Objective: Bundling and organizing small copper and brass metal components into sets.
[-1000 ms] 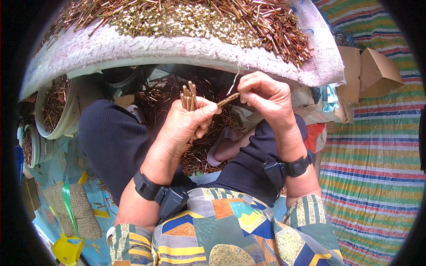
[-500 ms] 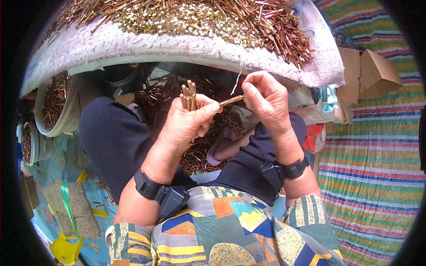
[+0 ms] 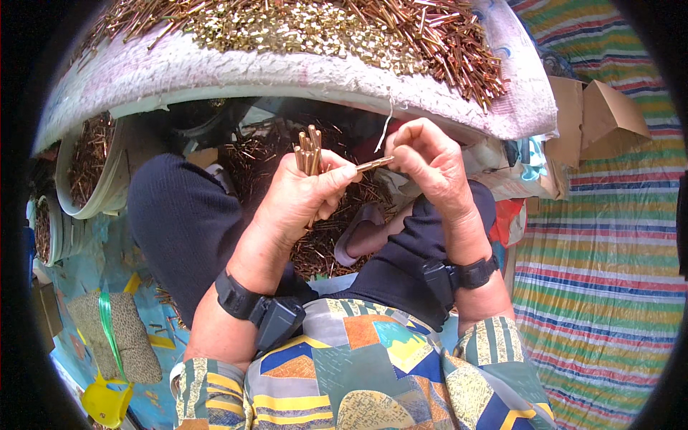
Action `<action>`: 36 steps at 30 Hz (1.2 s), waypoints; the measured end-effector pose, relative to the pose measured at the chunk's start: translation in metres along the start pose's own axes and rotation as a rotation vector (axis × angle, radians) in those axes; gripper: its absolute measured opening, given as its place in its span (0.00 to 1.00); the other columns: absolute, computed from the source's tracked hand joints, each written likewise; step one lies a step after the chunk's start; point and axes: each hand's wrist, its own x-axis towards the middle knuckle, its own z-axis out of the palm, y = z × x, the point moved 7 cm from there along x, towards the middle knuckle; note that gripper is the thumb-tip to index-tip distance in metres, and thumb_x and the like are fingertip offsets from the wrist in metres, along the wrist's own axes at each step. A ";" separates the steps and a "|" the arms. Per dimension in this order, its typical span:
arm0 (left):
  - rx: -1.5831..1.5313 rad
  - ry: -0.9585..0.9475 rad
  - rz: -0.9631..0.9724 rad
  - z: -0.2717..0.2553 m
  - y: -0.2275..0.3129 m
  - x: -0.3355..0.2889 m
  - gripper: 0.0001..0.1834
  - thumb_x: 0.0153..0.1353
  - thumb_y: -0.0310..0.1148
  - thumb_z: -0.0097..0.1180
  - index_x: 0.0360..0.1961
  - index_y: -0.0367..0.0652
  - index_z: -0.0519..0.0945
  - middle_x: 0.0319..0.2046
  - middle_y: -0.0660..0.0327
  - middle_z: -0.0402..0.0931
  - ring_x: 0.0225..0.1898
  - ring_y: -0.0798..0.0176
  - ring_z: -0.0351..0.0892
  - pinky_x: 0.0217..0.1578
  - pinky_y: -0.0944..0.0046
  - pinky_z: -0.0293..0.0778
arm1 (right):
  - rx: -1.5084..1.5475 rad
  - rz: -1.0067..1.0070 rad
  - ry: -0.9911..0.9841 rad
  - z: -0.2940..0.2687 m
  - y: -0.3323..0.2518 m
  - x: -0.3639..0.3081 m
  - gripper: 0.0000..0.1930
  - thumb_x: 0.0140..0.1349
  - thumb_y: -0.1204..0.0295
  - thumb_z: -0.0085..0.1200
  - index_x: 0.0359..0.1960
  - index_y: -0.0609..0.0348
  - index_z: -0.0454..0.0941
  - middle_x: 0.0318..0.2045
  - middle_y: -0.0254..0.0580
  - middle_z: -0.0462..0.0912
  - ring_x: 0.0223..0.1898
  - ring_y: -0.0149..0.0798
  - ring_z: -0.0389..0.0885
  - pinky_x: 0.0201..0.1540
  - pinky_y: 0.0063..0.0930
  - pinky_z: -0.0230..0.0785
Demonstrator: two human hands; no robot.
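Note:
My left hand [image 3: 290,193] is closed round a bundle of thin copper-coloured tubes [image 3: 308,154], their ends standing up above the fist. Between its thumb and forefinger it also pinches a single copper-coloured tube [image 3: 371,165], which points to the right. At that tube's far end my right hand [image 3: 433,161] has its thumb and fingertips closed together; the very tip is partly hidden by them. Both hands are over my lap, just short of the table edge. A white string [image 3: 385,127] hangs from the edge close to the right fingertips.
Ahead, a cloth-covered tabletop [image 3: 236,77] carries heaps of copper-coloured tubes [image 3: 459,54] and small gold-coloured pieces [image 3: 294,32]. White buckets [image 3: 97,204] of tubes stand at left, near a spotted cushion [image 3: 118,337]. More tubes lie below my hands. A cardboard box [image 3: 609,122] sits on striped sheeting [image 3: 595,287].
My right hand has shifted slightly, its thumb lowering along the tube's end and its fingers curling more. The left hand and its bundle stay almost in place.

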 end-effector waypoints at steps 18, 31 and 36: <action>0.040 0.019 0.000 -0.004 0.001 0.000 0.09 0.52 0.34 0.59 0.25 0.39 0.78 0.09 0.70 0.64 0.09 0.78 0.58 0.09 0.78 0.52 | 0.000 0.054 -0.054 -0.001 0.009 -0.008 0.09 0.60 0.70 0.49 0.24 0.61 0.70 0.16 0.28 0.71 0.18 0.19 0.65 0.20 0.12 0.57; 0.077 0.011 0.009 -0.002 0.000 0.001 0.09 0.52 0.34 0.59 0.25 0.39 0.78 0.09 0.70 0.64 0.08 0.78 0.58 0.09 0.78 0.51 | -0.038 0.045 -0.103 -0.006 0.017 -0.011 0.13 0.61 0.66 0.50 0.22 0.59 0.69 0.17 0.26 0.68 0.18 0.19 0.63 0.20 0.14 0.56; 0.046 0.026 0.001 -0.004 -0.001 0.000 0.09 0.52 0.34 0.59 0.25 0.39 0.78 0.09 0.70 0.64 0.08 0.78 0.58 0.09 0.78 0.51 | 0.032 0.027 0.077 0.005 0.007 -0.011 0.16 0.62 0.67 0.48 0.17 0.58 0.67 0.13 0.25 0.66 0.16 0.19 0.61 0.18 0.15 0.54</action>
